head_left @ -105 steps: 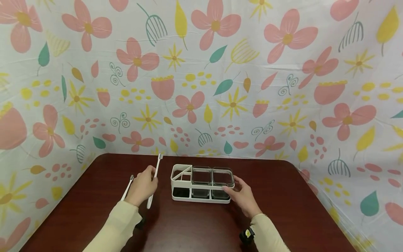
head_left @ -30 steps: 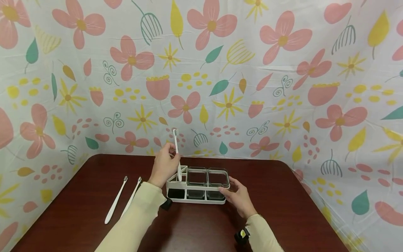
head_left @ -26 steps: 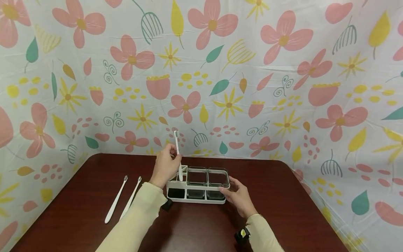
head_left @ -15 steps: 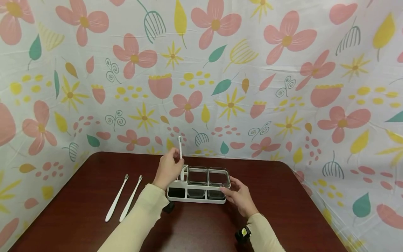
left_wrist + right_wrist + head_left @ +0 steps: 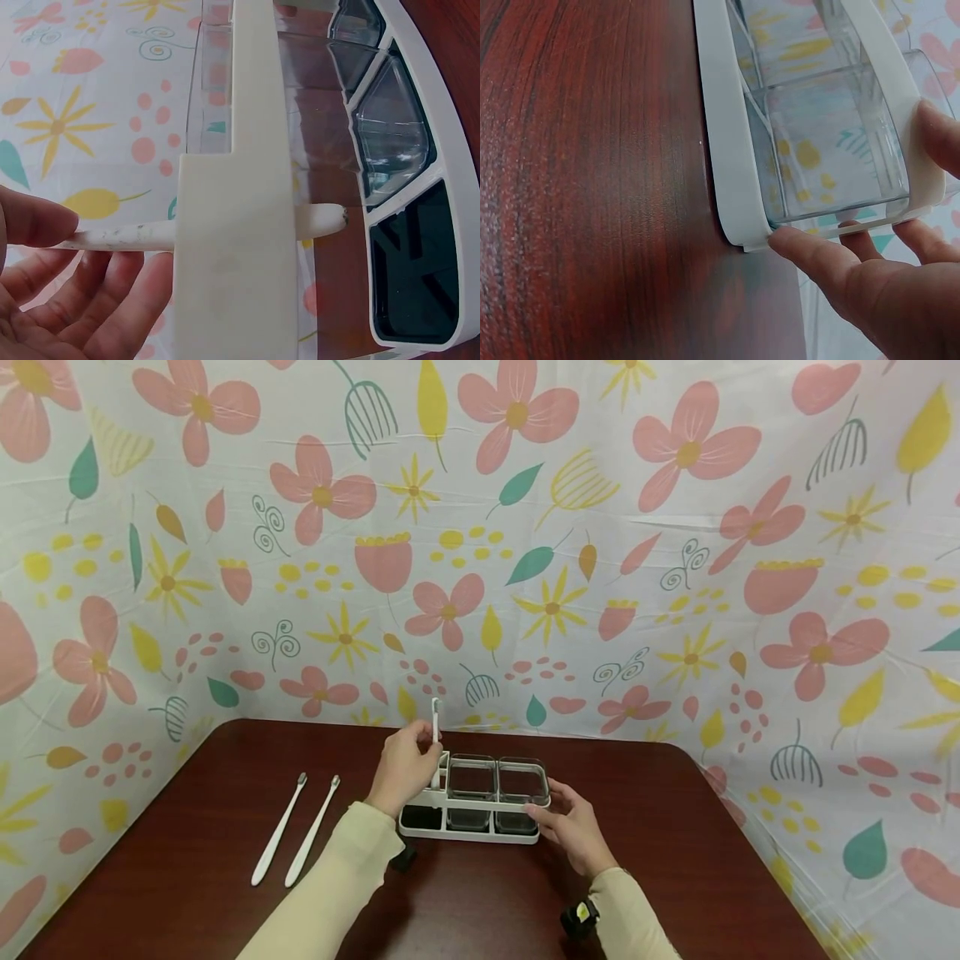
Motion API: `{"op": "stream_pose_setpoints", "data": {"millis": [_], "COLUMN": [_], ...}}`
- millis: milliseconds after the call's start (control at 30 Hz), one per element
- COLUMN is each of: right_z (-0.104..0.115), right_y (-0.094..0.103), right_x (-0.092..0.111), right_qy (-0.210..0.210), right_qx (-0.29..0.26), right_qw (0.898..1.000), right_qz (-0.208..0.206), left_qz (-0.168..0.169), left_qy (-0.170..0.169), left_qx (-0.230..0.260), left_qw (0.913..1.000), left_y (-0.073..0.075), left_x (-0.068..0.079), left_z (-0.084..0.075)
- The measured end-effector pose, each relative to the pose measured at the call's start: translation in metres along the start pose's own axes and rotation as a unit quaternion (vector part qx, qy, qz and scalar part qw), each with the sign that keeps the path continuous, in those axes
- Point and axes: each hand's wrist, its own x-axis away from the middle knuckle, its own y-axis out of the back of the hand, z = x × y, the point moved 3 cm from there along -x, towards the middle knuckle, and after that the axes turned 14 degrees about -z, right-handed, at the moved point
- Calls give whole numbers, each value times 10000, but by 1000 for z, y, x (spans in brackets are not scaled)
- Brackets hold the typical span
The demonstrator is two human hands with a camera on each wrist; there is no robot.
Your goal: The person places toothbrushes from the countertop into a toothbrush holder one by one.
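I can see the left hand [image 5: 405, 767] pinching a white toothbrush [image 5: 436, 725], thumb on one side and fingers on the other, with just the thin handle between them. The bristles stick up above those fingers, and the handle goes down past them through the top of the white holder [image 5: 468, 837]; its bottom end seems to hang just above the base. The brush looks light and stiff, and smooth enough to slip, so I'd hold it by the handle, away from the bristles. The right hand [image 5: 573, 828] grips the holder's other end, its thumb on the top rim and its fingers bent around the side. The holder looks light and hard too, so it might slide or tip without a hand there. The clear cups [image 5: 523, 782] beside the right fingers could crack if bumped; I can't tell if they're glass. Two more toothbrushes [image 5: 278, 831] lie on the table [image 5: 480, 902], left of the left fingers and apart from them.
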Motion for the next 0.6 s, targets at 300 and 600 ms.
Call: {"op": "stream_pose_setpoints", "data": {"millis": [300, 600], "right_z": [-1, -3], "right_y": [-1, -1], "right_x": [-1, -2], "right_qy": [21, 29], "right_qx": [4, -16], "right_qw": [10000, 10000], "right_qz": [-20, -7], "left_qz": [37, -24], "left_qy": [-64, -66], "left_qx": [-194, -597], "left_qw": [9998, 9982], "left_y": [0, 0], "left_x": [4, 6], "left_z": [2, 3]}}
